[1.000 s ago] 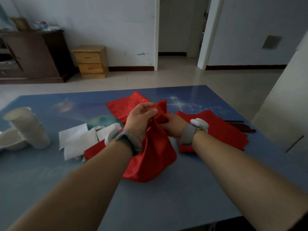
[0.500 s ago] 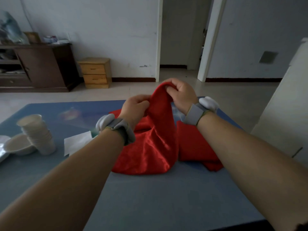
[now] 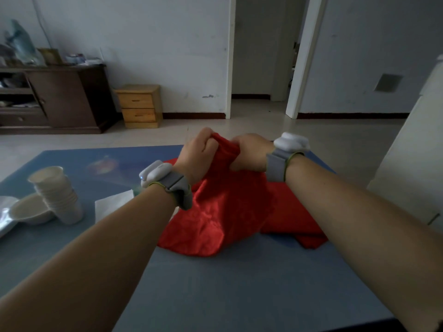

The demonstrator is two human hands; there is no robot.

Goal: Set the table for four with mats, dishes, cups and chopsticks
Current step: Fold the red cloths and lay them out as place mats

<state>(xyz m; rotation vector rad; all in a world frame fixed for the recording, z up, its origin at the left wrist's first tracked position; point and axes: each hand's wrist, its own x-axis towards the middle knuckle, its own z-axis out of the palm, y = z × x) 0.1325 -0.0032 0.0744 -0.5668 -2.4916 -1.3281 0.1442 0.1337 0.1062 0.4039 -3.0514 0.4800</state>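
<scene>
A red cloth mat [image 3: 223,212] hangs bunched above the blue table [image 3: 215,283], its lower edge trailing on the tabletop. My left hand [image 3: 196,156] and my right hand [image 3: 251,154] both grip its top edge, close together, fingers curled into the fabric. More red mats [image 3: 299,224] lie flat under and to the right of it. A stack of white paper cups [image 3: 57,195] stands at the left beside a white bowl [image 3: 28,212]. White napkins [image 3: 112,204] lie between the cups and the mats. No chopsticks show.
A shiny silver wrapper [image 3: 6,219] lies at the table's left edge. Beyond the table are a dark wooden cabinet [image 3: 60,101], a small wooden drawer unit [image 3: 140,105] and an open doorway [image 3: 261,56]. A white appliance [image 3: 412,152] stands close at the right.
Both hands lifted the red mat off the pile and gathered its top edge; my right hand came down level with the left. The view tilted up a little.
</scene>
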